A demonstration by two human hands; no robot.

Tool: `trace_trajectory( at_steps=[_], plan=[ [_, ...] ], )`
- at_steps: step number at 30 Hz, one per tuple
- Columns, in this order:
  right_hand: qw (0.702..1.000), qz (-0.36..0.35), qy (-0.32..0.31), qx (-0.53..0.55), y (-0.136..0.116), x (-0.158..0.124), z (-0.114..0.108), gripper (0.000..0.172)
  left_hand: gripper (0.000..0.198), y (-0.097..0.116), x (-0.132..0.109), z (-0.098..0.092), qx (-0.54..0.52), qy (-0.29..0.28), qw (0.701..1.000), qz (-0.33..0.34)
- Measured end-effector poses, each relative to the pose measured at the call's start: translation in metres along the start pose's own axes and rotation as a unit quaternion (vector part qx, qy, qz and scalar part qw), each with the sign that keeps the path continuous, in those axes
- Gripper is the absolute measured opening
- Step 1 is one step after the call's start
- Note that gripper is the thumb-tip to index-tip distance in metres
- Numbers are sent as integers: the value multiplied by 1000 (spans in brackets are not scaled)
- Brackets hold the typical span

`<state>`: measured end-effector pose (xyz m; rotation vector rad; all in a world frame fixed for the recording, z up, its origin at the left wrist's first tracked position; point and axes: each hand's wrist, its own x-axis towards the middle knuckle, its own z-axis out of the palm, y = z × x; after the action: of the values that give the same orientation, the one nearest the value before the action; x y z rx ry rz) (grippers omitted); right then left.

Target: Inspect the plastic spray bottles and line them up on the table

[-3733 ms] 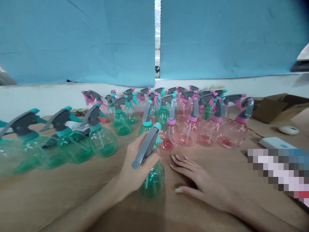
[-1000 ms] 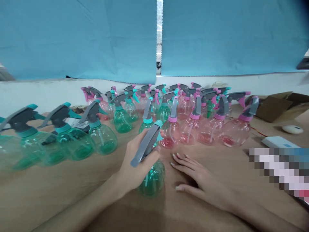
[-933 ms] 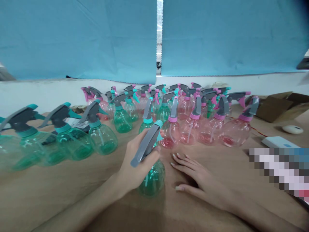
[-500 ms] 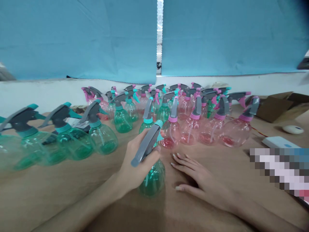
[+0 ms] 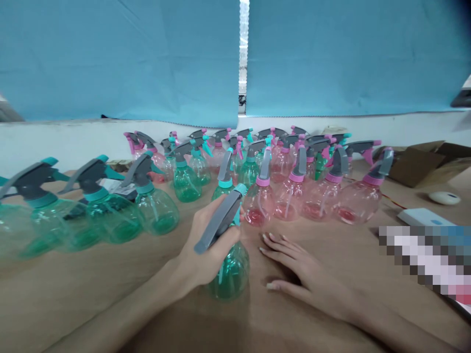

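My left hand point(image 5: 204, 245) is wrapped round the neck of a green spray bottle point(image 5: 231, 274) with a grey and turquoise trigger head. Its base is low over the wooden table point(image 5: 158, 299); I cannot tell whether it touches. My right hand point(image 5: 298, 269) lies flat on the table to the right of that bottle, fingers spread and holding nothing. Just beyond, pink spray bottles point(image 5: 285, 198) stand in a row with their heads turned various ways. To the left, several green spray bottles point(image 5: 158, 211) with turquoise collars stand in a slanting line.
More pink and green spray bottles point(image 5: 186, 181) crowd the back of the table below blue curtains point(image 5: 121, 63). At the right are an open cardboard box point(image 5: 419, 164), a white computer mouse point(image 5: 444, 197), a white box-shaped device point(image 5: 425, 217) and a pixelated area.
The held spray bottle has shifted slightly left with my left hand, and its head has turned a little. My right hand rests in nearly the same place.
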<state>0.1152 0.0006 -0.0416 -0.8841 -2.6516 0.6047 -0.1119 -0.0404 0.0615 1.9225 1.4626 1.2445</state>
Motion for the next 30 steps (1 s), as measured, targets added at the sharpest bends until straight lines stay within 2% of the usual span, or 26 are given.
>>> trace_trajectory(
  at_steps=[7, 13, 20, 30],
  plan=[
    [1000, -1, 0, 8, -1, 0, -2, 63, 6, 1, 1, 2, 14, 15, 1000, 8],
    [1000, -1, 3, 7, -2, 0, -2, 62, 5, -4, -4, 6, 5, 40, 998, -40],
    [1000, -6, 1, -8, 0, 0, 0, 63, 5, 1, -2, 6, 6, 50, 999, -6],
    [1000, -12, 8, 6, 1, 0, 1, 62, 10, 2, -1, 6, -5, 49, 999, -9]
  ],
)
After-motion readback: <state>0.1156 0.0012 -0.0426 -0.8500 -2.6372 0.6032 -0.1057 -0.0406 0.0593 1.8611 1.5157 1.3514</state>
